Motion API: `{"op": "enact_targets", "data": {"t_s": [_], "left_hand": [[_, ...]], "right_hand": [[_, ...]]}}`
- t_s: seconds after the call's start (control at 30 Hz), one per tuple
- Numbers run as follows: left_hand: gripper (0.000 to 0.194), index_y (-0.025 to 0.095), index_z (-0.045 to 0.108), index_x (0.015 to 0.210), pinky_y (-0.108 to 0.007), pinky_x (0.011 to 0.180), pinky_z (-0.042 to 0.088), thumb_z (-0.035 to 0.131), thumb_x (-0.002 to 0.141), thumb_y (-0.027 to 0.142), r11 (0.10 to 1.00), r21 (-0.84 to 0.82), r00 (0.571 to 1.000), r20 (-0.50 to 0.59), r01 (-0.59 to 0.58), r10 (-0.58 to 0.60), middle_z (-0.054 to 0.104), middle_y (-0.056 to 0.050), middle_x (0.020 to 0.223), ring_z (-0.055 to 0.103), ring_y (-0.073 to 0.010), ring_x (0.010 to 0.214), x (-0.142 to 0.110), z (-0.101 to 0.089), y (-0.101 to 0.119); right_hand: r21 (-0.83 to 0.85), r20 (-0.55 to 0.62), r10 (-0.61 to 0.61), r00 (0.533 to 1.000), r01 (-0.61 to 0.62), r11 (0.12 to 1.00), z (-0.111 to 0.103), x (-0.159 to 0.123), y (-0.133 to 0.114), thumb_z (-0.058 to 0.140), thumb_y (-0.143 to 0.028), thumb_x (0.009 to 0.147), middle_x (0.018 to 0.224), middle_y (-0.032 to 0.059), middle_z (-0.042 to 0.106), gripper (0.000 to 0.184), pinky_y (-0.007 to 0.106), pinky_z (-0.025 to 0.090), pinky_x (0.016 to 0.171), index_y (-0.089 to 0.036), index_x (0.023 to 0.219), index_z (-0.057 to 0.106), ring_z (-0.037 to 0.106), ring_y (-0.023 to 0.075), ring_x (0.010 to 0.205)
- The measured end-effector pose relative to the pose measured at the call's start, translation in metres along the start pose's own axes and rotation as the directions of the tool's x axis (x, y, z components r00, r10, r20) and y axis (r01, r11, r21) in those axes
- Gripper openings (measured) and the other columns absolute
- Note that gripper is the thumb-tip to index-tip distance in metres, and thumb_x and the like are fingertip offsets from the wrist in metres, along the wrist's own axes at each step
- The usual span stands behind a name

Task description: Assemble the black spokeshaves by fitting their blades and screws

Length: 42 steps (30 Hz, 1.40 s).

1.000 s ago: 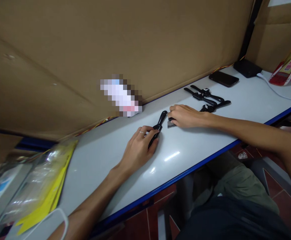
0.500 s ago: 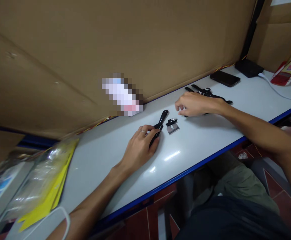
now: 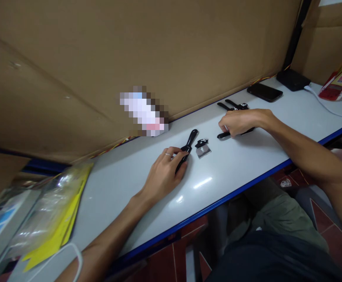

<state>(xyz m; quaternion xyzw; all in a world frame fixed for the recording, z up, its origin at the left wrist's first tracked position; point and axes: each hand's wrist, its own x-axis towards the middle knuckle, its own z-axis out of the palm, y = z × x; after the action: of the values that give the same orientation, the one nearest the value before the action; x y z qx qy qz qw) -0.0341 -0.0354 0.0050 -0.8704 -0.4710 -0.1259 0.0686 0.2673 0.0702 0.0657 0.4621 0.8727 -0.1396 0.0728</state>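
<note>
My left hand (image 3: 167,166), a ring on one finger, is closed around the lower part of a black spokeshave body (image 3: 192,138), which lies slanted on the table with one handle sticking out. Just right of it lie a small black cap piece (image 3: 201,143) and a flat silver blade (image 3: 203,151) with a slot. My right hand (image 3: 239,122) is closed over another black spokeshave (image 3: 223,136); one handle end shows below the fingers and the rest is mostly covered. Behind that hand more black spokeshaves (image 3: 232,105) lie close together, partly hidden.
A phone (image 3: 265,92), a black box (image 3: 293,80) with a white cable and a red and yellow package (image 3: 339,84) are at the far right. Clear plastic and yellow sheets (image 3: 71,219) lie at left. A cardboard wall (image 3: 188,51) stands behind the white table (image 3: 112,184).
My right hand has moved right and lowered over a black spokeshave, uncovering one of its handle ends. My left hand and the blade beside it have stayed in place.
</note>
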Motion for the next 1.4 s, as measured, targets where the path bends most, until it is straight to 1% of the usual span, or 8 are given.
{"op": "enact_targets", "data": {"t_s": [0.2, 0.37, 0.67, 0.9, 1.0, 1.13, 1.27, 1.4], "left_hand": [[0.031, 0.017, 0.064, 0.121, -0.046, 0.085, 0.059, 0.043, 0.102, 0.03, 1.0, 0.003, 1.0, -0.009, -0.002, 0.002, 0.06, -0.013, 0.119, 0.063, -0.0291, 0.105, 0.0, -0.001, 0.001], [0.031, 0.019, 0.064, 0.122, -0.047, 0.087, 0.059, 0.043, 0.102, 0.03, 1.0, -0.015, 1.0, 0.008, 0.005, -0.005, 0.06, -0.014, 0.12, 0.063, -0.0291, 0.106, 0.0, -0.002, 0.001], [0.032, 0.016, 0.064, 0.122, -0.047, 0.084, 0.06, 0.042, 0.102, 0.029, 1.0, 0.014, 1.0, -0.003, -0.002, 0.002, 0.061, -0.015, 0.12, 0.064, -0.0295, 0.104, 0.0, 0.0, 0.001], [0.031, 0.018, 0.064, 0.122, -0.046, 0.083, 0.059, 0.044, 0.101, 0.029, 1.0, -0.01, 1.0, 0.003, 0.01, -0.01, 0.061, -0.014, 0.12, 0.064, -0.0288, 0.101, 0.0, -0.002, 0.003], [0.031, 0.019, 0.064, 0.123, -0.045, 0.083, 0.059, 0.044, 0.102, 0.03, 1.0, -0.012, 1.0, 0.016, 0.018, -0.018, 0.061, -0.014, 0.121, 0.063, -0.0285, 0.102, 0.0, -0.002, 0.002], [0.032, 0.017, 0.063, 0.124, -0.048, 0.085, 0.059, 0.043, 0.102, 0.029, 1.0, -0.012, 1.0, 0.012, 0.008, -0.008, 0.06, -0.015, 0.122, 0.063, -0.0298, 0.104, 0.0, -0.001, 0.001], [0.032, 0.017, 0.063, 0.124, -0.047, 0.086, 0.058, 0.043, 0.102, 0.03, 1.0, 0.008, 1.0, 0.01, -0.003, 0.002, 0.06, -0.014, 0.122, 0.063, -0.0296, 0.103, 0.0, -0.001, 0.001], [0.031, 0.018, 0.063, 0.123, -0.046, 0.086, 0.058, 0.044, 0.102, 0.029, 1.0, 0.004, 1.0, 0.004, -0.001, 0.001, 0.06, -0.014, 0.12, 0.063, -0.0286, 0.102, 0.0, -0.002, 0.002]], "right_hand": [[-0.041, 0.006, -0.07, 0.997, 0.071, 0.997, 0.002, 0.006, 0.005, 0.072, -0.014, 0.076, 0.088, 0.0039, 0.067, 0.015, 0.031, 0.033, 0.064, -0.019, 0.09, 0.071, 0.056, 0.0181, 0.078], [-0.04, -0.077, -0.052, 0.996, 0.049, 0.998, 0.005, 0.011, 0.01, 0.072, -0.018, 0.08, 0.088, 0.0068, 0.068, 0.011, 0.034, 0.036, 0.066, -0.018, 0.091, 0.072, 0.06, 0.0208, 0.078], [-0.013, -0.342, 0.049, 0.938, -0.057, 0.998, 0.027, 0.035, 0.004, 0.058, -0.021, 0.091, 0.121, 0.0184, 0.068, 0.036, 0.038, 0.042, 0.081, -0.015, 0.125, 0.066, 0.064, 0.0319, 0.105], [0.006, -0.401, 0.09, 0.912, -0.096, 0.995, 0.036, 0.049, 0.007, 0.054, -0.029, 0.094, 0.127, 0.0215, 0.066, 0.04, 0.041, 0.045, 0.082, -0.011, 0.129, 0.061, 0.064, 0.0342, 0.108], [-0.011, -0.366, 0.094, 0.926, -0.105, 0.994, 0.029, 0.043, 0.007, 0.056, -0.036, 0.094, 0.131, 0.0214, 0.065, 0.044, 0.042, 0.045, 0.085, -0.012, 0.13, 0.061, 0.062, 0.0339, 0.11], [-0.092, -0.215, 0.094, 0.972, -0.116, 0.989, 0.012, 0.022, 0.0, 0.062, -0.042, 0.092, 0.131, 0.0229, 0.064, 0.051, 0.045, 0.047, 0.087, -0.011, 0.132, 0.062, 0.062, 0.0361, 0.111], [-0.137, -0.096, 0.139, 0.986, -0.151, 0.979, 0.0, 0.003, -0.008, 0.067, -0.046, 0.089, 0.129, 0.0226, 0.065, 0.053, 0.045, 0.049, 0.085, -0.011, 0.13, 0.064, 0.063, 0.038, 0.11], [-0.107, 0.031, 0.203, 0.979, -0.199, 0.974, -0.007, -0.004, -0.009, 0.068, -0.046, 0.089, 0.115, 0.0189, 0.069, 0.049, 0.04, 0.05, 0.077, -0.01, 0.122, 0.068, 0.07, 0.0308, 0.09]]}}
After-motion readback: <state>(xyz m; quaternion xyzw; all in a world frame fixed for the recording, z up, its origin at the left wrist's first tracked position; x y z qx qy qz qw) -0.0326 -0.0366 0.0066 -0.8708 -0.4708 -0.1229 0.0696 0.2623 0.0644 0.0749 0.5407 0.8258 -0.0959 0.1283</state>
